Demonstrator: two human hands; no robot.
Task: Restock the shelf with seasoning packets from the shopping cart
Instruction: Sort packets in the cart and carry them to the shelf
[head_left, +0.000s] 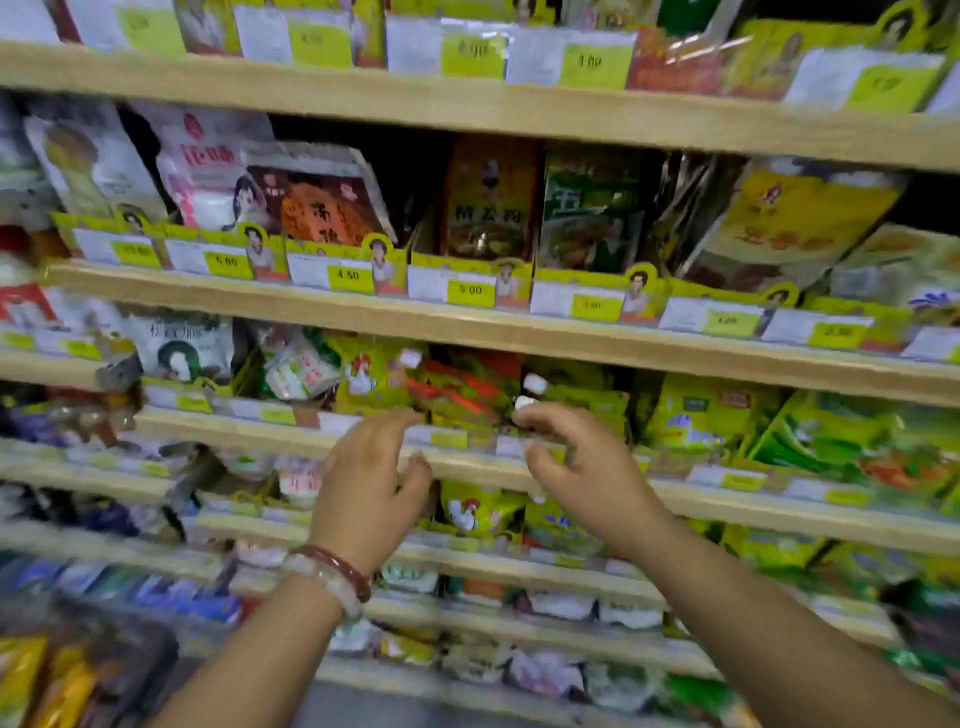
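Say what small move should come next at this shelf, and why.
Probably nudge the red and green packets upright and back. They lie tilted across the yellow rooster packets, and both the left hand and right hand are open in front of that row, holding nothing.

You've got yellow-green seasoning packets (457, 397) with red print leaning untidily on the wooden shelf (291, 431), behind its front lip. More yellow packets (480, 512), rooster logo, stand one tier below. Image blurred, labels unreadable.
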